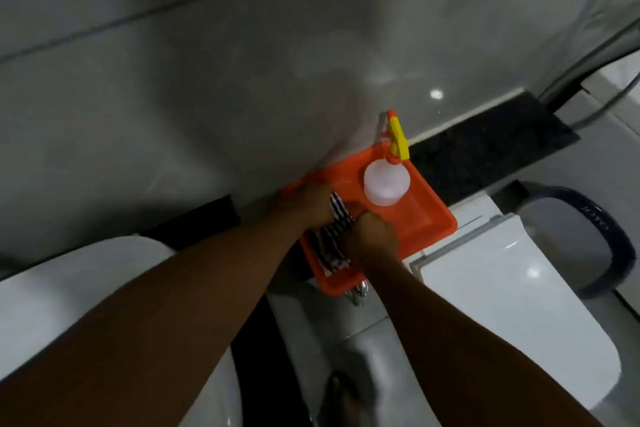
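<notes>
An orange plastic tray (426,215) sits against a grey tiled wall. In its far corner stands a white spray bottle (386,184) with a yellow and orange trigger head. A striped dark-and-white cloth (330,239) lies in the near left part of the tray. My left hand (308,206) is at the tray's left edge, its fingers curled on the upper end of the cloth. My right hand (372,237) grips the cloth's right side with curled fingers. The cloth's middle shows between both hands.
A white basin rim (69,291) is at lower left. A white toilet cistern lid (512,295) lies at right, with a dark blue ring-shaped seat (609,236) beyond it. A black stone ledge (485,149) runs along the wall. A chrome fitting (356,293) pokes out under the tray.
</notes>
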Demonstrator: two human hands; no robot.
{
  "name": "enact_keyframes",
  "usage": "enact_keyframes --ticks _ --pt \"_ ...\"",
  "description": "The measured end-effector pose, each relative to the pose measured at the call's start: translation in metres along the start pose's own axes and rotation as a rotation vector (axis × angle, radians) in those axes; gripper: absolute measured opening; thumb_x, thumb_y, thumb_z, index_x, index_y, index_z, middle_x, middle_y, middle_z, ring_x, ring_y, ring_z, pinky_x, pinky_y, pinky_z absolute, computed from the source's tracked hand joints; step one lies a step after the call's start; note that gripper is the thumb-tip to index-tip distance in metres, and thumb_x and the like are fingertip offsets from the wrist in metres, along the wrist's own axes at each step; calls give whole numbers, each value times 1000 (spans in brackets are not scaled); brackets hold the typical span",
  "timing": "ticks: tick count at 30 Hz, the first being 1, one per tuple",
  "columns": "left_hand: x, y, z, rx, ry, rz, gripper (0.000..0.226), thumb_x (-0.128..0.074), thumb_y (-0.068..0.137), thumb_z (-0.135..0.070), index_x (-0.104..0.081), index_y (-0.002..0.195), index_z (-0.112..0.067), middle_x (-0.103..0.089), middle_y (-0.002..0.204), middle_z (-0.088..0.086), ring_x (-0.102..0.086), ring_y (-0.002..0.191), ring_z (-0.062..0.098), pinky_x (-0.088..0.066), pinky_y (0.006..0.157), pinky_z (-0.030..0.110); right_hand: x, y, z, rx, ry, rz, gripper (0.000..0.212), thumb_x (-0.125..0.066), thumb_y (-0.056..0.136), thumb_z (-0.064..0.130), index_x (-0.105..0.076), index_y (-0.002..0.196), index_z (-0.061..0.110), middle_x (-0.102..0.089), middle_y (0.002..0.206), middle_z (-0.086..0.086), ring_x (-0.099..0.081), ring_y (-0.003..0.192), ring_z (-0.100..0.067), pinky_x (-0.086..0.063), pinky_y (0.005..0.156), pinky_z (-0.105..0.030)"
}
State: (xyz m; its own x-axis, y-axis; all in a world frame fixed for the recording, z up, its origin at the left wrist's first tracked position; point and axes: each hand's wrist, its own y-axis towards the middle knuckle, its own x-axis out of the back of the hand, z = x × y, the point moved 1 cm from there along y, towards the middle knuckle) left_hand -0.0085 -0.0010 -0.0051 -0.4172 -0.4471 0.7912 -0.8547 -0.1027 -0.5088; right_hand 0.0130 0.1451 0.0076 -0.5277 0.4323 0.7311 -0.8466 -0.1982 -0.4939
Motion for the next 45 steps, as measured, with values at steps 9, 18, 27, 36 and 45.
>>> enact_keyframes --ticks 9,18,27,36,45 --pt "-20 32 11 227 -64 104 76 -49 69 -57 -64 128 -12 -63 135 18 -61 120 37 -48 106 52 -20 33 -20 -27 110 86 38 -65 91 26 -54 123 9 -64 117 -12 -64 107 -26 -57 89 -36" --pt "55 -31 24 198 -712 59 30 -67 67 -6 -67 97 -12 -72 100 9 -69 93 22 -59 74 30 44 17 9 37 492 173 20 -78 76 10 -66 92 13 -72 96 -9 -68 86 -21 -57 80 -35" --pt "159 -217 72 125 -1255 -160 36 -79 80 -21 -74 114 -11 -78 112 13 -72 103 28 -57 96 44 103 -91 143 392 782 241 23 -69 78 -8 -75 96 6 -79 97 -17 -73 92 -36 -61 84 -41" --pt "206 -424 174 170 -1286 -534 46 -86 70 -33 -70 112 -24 -82 103 5 -78 95 26 -64 75 40 59 -226 296 599 819 797 45 -53 79 -15 -74 114 7 -74 117 -19 -71 106 -35 -62 79 -34" --pt "248 -473 224 520 -843 -935 45 -77 83 -30 -67 112 3 -68 117 31 -68 105 43 -57 93 54 8 -251 396 526 751 428 30 -77 73 -3 -73 102 1 -79 91 -17 -77 82 -34 -63 80 -48"
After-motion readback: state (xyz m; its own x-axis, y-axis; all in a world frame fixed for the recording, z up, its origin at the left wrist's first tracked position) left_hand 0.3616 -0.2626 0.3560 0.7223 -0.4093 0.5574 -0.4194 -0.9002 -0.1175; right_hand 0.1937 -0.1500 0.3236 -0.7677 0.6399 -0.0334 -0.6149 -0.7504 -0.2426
